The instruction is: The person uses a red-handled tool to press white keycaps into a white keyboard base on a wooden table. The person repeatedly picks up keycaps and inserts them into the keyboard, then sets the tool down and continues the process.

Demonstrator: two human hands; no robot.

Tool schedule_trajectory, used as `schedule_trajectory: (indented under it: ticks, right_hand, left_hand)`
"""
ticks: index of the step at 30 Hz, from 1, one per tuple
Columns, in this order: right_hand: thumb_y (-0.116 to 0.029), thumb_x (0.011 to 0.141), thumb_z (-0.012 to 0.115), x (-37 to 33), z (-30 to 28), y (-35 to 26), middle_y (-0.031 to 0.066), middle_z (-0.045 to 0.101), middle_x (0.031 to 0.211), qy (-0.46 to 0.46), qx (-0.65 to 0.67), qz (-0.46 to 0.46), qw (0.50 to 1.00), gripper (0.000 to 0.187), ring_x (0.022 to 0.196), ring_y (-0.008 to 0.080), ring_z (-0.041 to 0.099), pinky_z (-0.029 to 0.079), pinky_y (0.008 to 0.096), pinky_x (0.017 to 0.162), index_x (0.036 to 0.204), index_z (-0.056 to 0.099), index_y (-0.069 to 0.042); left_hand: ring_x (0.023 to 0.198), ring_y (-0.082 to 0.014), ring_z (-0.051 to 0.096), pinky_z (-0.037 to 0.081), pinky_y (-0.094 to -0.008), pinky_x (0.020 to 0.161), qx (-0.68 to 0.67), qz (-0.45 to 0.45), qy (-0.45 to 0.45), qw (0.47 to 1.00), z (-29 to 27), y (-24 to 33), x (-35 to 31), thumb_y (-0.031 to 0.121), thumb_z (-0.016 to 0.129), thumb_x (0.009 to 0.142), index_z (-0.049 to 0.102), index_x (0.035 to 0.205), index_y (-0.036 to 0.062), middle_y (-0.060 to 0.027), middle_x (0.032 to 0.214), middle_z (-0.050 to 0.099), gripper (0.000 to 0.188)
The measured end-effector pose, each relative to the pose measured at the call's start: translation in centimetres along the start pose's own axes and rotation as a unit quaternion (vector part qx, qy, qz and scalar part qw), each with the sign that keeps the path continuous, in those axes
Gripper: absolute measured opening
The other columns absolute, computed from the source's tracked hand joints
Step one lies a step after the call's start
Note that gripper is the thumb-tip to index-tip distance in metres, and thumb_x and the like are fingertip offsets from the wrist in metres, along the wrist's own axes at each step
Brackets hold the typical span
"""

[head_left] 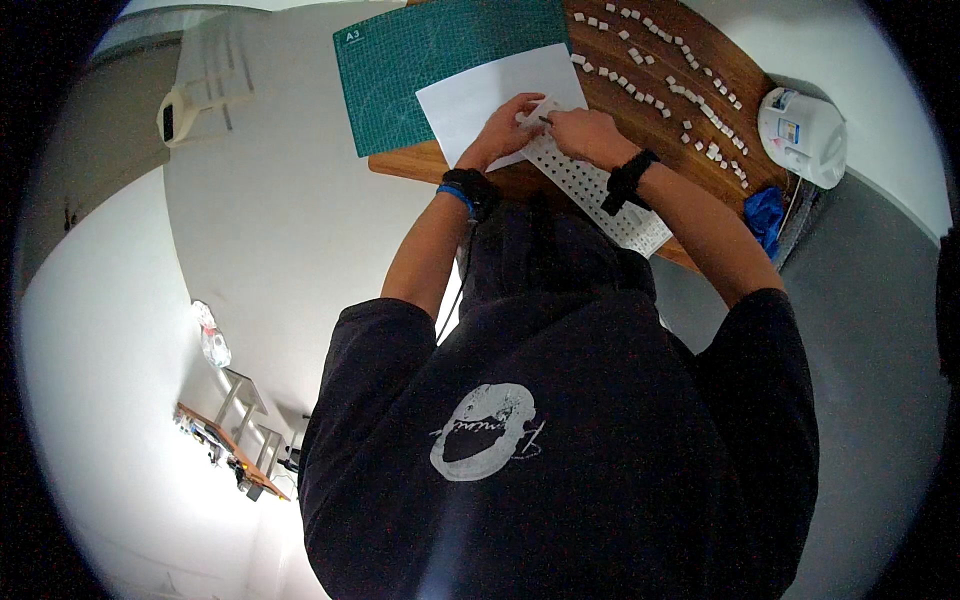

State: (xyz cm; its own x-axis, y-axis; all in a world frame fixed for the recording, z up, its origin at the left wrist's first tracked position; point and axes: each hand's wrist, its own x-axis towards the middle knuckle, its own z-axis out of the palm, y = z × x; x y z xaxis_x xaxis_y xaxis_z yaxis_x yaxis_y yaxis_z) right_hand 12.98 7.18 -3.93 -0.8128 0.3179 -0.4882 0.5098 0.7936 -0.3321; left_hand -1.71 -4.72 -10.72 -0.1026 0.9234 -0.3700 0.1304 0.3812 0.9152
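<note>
A white keyboard [580,182] with its keycaps off lies slantwise, its near end reaching past the table edge close to my body. My left hand [503,132] is curled at the keyboard's far end, gripping it. Just over that same end, my right hand [590,136] is closed, with a small dark tip showing at its fingers; what it belongs to is too small to tell. Under the far end is a sheet of white paper [455,105]. Loose white keycaps [640,95] are spread in rows on the table to the right.
A green cutting mat [380,85] lies at the far left of the wooden table [640,125], partly beneath the paper. At the right edge stands a white plastic container [805,140], with a blue crumpled bag [764,215] nearer me. The table's front edge runs close to my body.
</note>
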Motion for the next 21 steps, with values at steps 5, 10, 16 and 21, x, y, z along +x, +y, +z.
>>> schedule_trajectory:
  ticks: [5,10,16,21]
  right_hand:
    - [-0.022,0.092,0.050,-0.3,-2.4,-0.9,0.0182,0.069,0.084,-0.142,0.153,0.081,0.975,0.025,0.077,0.0307,0.070,0.055,0.0441,0.064,0.093,0.064,-0.001]
    - [-0.022,0.090,0.055,1.3,-0.4,2.8,0.0082,0.058,0.067,-0.243,0.510,0.105,0.819,0.025,0.055,0.0216,0.054,0.050,0.0396,0.056,0.089,0.064,0.000]
    - [-0.024,0.087,0.061,-0.4,-0.1,0.8,0.0176,0.069,0.079,0.022,-0.008,-0.003,1.000,0.024,0.075,0.0345,0.069,0.055,0.0477,0.066,0.089,0.069,-0.002]
    - [-0.022,0.088,0.058,-1.5,-3.4,-0.7,0.0210,0.070,0.088,-0.079,-0.050,-0.039,0.995,0.026,0.083,0.0394,0.070,0.055,0.0525,0.072,0.103,0.067,-0.003]
  left_hand:
    - [0.120,-0.0250,0.058,0.050,-0.0410,0.100,-0.024,-0.059,-0.046,0.997,-1.1,0.4,-1.0,0.025,0.067,0.095,0.053,0.136,0.0059,-0.0121,0.134,0.058,0.047]
    - [0.117,-0.0207,0.058,0.050,-0.0382,0.100,-0.027,0.005,-0.055,0.998,-0.1,-1.6,0.1,0.019,0.063,0.097,0.054,0.135,0.0043,-0.0098,0.130,0.060,0.042]
    - [0.118,-0.0271,0.059,0.049,-0.0389,0.100,0.028,-0.007,-0.009,1.000,0.6,-0.6,1.1,0.021,0.065,0.095,0.056,0.132,0.0019,-0.0150,0.128,0.062,0.043]
    - [0.120,-0.0330,0.059,0.048,-0.0409,0.101,0.103,-0.029,0.022,0.994,-0.5,-3.6,1.2,0.025,0.067,0.092,0.057,0.132,0.0002,-0.0195,0.129,0.062,0.048]
